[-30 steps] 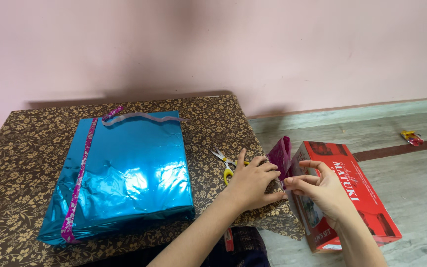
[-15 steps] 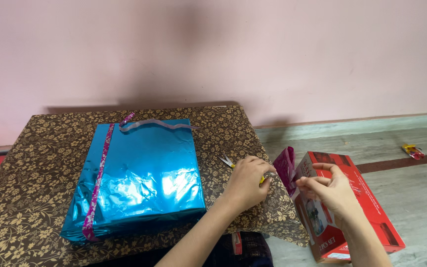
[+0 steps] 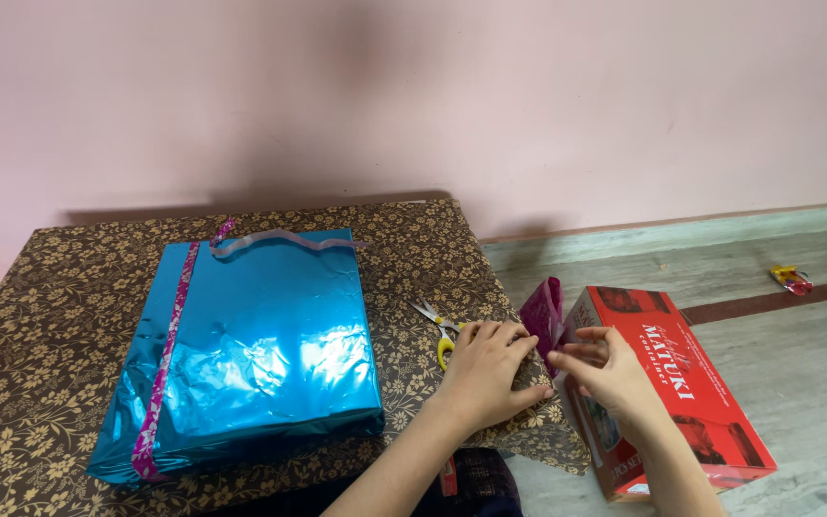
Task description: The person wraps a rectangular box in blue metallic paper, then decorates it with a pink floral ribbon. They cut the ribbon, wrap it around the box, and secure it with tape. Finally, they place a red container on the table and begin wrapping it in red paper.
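left hand (image 3: 485,373) flat on table (image 3: 40,383), grip empty, over scissors (image 3: 435,324); right hand (image 3: 610,369) pinches magenta strip (image 3: 543,316) beside red box (image 3: 681,383). wrapped box (image 3: 251,335) mid-table. trimming step; next needs scissors lifted

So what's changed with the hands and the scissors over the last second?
The left hand has slid off the scissors, uncovering their handles, and now lies flat on the cloth. The right hand stays at the red box by the magenta foil. The blue parcel hasn't moved.
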